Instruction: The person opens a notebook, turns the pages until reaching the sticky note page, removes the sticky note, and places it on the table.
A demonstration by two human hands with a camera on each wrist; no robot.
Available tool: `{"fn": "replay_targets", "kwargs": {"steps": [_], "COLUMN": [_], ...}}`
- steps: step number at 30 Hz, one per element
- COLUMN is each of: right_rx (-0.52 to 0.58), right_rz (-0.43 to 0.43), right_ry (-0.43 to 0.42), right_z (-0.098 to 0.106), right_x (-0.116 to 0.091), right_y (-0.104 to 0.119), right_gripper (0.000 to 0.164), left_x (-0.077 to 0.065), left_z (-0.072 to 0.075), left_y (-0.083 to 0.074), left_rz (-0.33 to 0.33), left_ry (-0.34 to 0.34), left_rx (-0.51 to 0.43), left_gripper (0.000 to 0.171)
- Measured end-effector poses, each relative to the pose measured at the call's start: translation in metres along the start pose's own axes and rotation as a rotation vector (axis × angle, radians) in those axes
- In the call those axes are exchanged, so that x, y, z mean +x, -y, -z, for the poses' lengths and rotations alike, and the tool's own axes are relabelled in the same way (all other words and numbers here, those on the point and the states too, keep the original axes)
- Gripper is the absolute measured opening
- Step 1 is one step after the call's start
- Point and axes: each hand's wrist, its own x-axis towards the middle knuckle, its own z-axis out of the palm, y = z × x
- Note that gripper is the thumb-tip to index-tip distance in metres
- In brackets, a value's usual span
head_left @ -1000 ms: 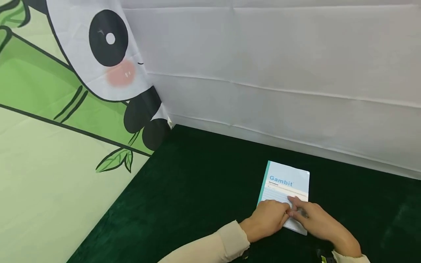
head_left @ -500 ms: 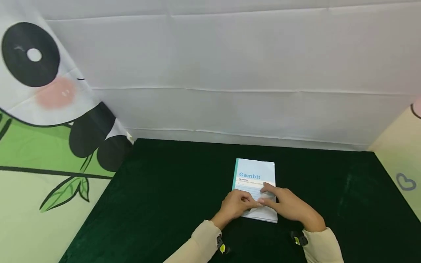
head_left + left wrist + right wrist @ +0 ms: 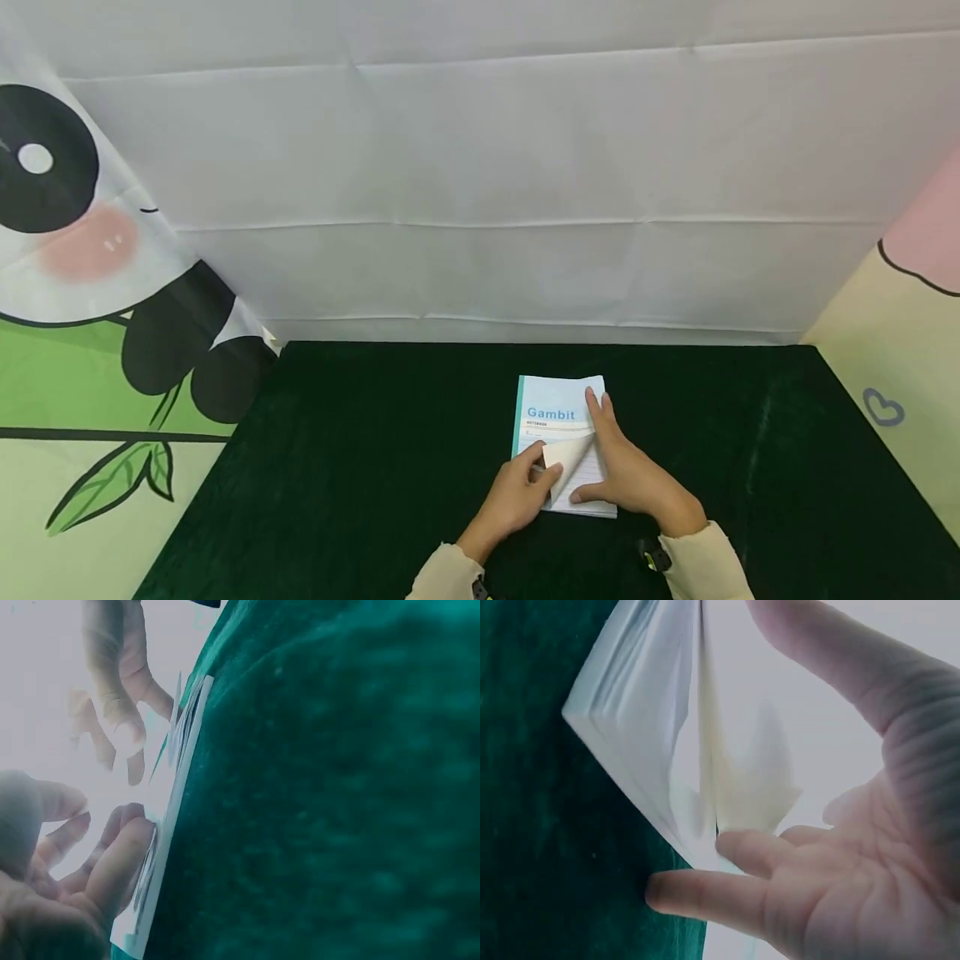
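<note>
A notebook (image 3: 555,397) with a pale blue "Gambit" cover and a green spine strip lies on the dark green cloth. Its lower right cover corner is folded up and over to the left, showing a cream inner side (image 3: 566,456) and lined pages below. My left hand (image 3: 516,496) pinches this turned corner between thumb and fingers. Spread along the notebook's right edge, my right hand (image 3: 637,475) has its fingers extended towards the top right corner and its thumb over the lower pages. In the right wrist view, page edges (image 3: 630,697) fan beside the right hand (image 3: 847,877); glare hides parts.
The dark green cloth (image 3: 375,442) covers the tabletop around the notebook. A white sheet (image 3: 480,167) hangs behind it. Printed panels stand at the left (image 3: 75,492) and right (image 3: 870,358). Dark wrist devices (image 3: 655,554) sit by the sleeves.
The notebook's lower cover corner has been lifted and folded leftward by my left hand. My right hand has straightened its fingers along the right edge. The head view has turned right.
</note>
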Motion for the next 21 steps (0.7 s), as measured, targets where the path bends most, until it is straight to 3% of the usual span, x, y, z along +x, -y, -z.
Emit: {"fn": "replay_targets", "kwargs": {"steps": [5, 10, 15, 18, 21], "right_rx": [0.009, -0.005, -0.065, -0.109, -0.13], "right_rz": [0.006, -0.029, -0.075, -0.096, -0.1], "right_ry": [-0.019, -0.015, 0.073, 0.108, 0.115], "right_z": [-0.004, -0.008, -0.016, -0.019, -0.021], "right_x": [0.005, 0.008, 0.006, 0.003, 0.002], "right_y": [0.004, 0.009, 0.014, 0.015, 0.014], "right_gripper": [0.149, 0.151, 0.123, 0.102, 0.094], "left_x": [-0.008, -0.018, -0.036, -0.046, -0.054], "left_z": [0.003, 0.009, 0.019, 0.032, 0.051], "left_y": [0.0, -0.004, -0.012, -0.016, -0.016], "left_rz": [-0.02, -0.036, -0.033, -0.004, 0.049], "left_ry": [-0.121, -0.181, -0.338, -0.484, -0.594], "left_rx": [-0.015, -0.092, -0.05, 0.027, 0.127], "left_gripper": [0.011, 0.008, 0.008, 0.01, 0.013]}}
